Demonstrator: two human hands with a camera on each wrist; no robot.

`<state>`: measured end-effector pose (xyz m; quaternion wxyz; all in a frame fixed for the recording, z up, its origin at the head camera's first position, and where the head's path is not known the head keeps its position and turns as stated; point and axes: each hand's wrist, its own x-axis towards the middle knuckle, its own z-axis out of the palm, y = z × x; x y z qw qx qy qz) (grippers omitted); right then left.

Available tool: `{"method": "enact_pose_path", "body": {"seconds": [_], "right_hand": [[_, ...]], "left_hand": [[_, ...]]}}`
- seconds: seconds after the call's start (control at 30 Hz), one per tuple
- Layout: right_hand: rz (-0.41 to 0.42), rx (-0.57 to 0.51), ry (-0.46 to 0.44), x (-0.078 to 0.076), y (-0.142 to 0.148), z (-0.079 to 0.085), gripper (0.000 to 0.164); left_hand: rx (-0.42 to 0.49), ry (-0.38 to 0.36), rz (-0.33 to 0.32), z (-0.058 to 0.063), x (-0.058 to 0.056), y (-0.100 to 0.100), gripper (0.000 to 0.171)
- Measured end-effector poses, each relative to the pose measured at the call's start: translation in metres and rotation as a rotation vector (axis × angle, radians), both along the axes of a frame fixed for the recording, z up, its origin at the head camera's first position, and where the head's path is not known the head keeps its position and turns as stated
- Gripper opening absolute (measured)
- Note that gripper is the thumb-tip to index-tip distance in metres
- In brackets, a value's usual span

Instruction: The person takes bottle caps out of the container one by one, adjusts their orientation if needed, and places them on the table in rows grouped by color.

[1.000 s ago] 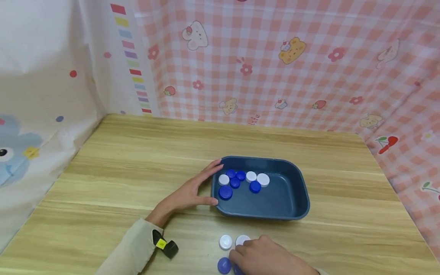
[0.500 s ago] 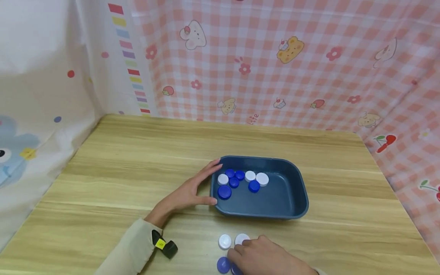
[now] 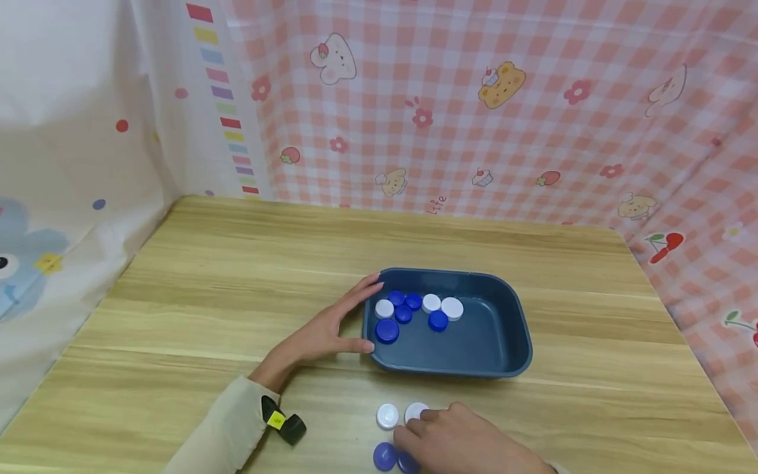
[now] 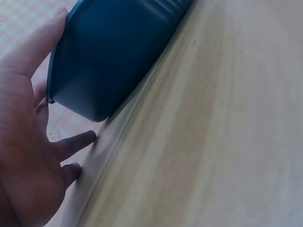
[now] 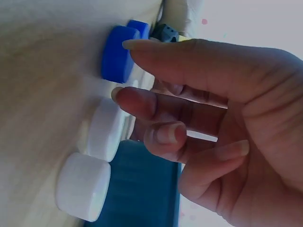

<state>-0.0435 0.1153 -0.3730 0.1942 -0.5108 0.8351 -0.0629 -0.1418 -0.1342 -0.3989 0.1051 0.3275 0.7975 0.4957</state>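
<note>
Left hand (image 3: 320,337), spread wide, touches dark blue, round-cornered tray (image 3: 458,352); right hand (image 3: 464,442), half-open, holding nothing, lies beside smooth, round blue cap (image 5: 115,56) and white caps (image 5: 81,187).

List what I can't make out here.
Head view: part of a blue cap, covered by the right hand.
Head view: left sleeve, cut off by the bottom edge.
Left wrist view: inside of the tray, hidden by its outer wall.
Right wrist view: whether the thumb touches the blue cap it overlaps.
</note>
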Motion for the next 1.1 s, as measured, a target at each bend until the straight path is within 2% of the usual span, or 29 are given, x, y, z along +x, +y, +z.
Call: {"method": "enact_pose_path", "body": {"seconds": [0.13,0.37,0.5,0.67,0.83,0.93,1.0,1.1], "right_hand": [[0.028,-0.017,0.072,-0.002,0.002,0.004,0.021],[-0.003,-0.061,0.149,-0.008,0.012,0.022,0.017],[-0.022,-0.118,0.267,-0.014,0.02,0.036,0.016],[-0.049,-0.177,0.367,-0.023,0.028,0.05,0.018],[-0.069,-0.168,0.459,-0.035,0.034,0.055,0.018],[-0.074,-0.166,0.483,-0.043,0.036,0.054,0.018],[-0.079,-0.166,0.485,-0.048,0.036,0.053,0.019],[-0.091,-0.16,0.47,-0.056,0.035,0.05,0.019]], "left_hand": [[0.009,0.011,-0.009,-0.002,-0.001,0.0,0.086],[-0.015,0.048,0.01,-0.031,-0.013,-0.002,0.089],[-0.018,0.051,0.009,-0.039,-0.017,-0.003,0.09],[-0.027,0.046,0.013,-0.037,-0.016,-0.003,0.088],[-0.003,0.028,0.007,-0.02,-0.009,-0.001,0.085],[0.024,0.011,-0.004,-0.012,-0.005,-0.001,0.084],[0.02,0.014,-0.001,-0.013,-0.005,-0.001,0.084],[-0.006,0.035,0.009,-0.025,-0.009,-0.001,0.085]]}}
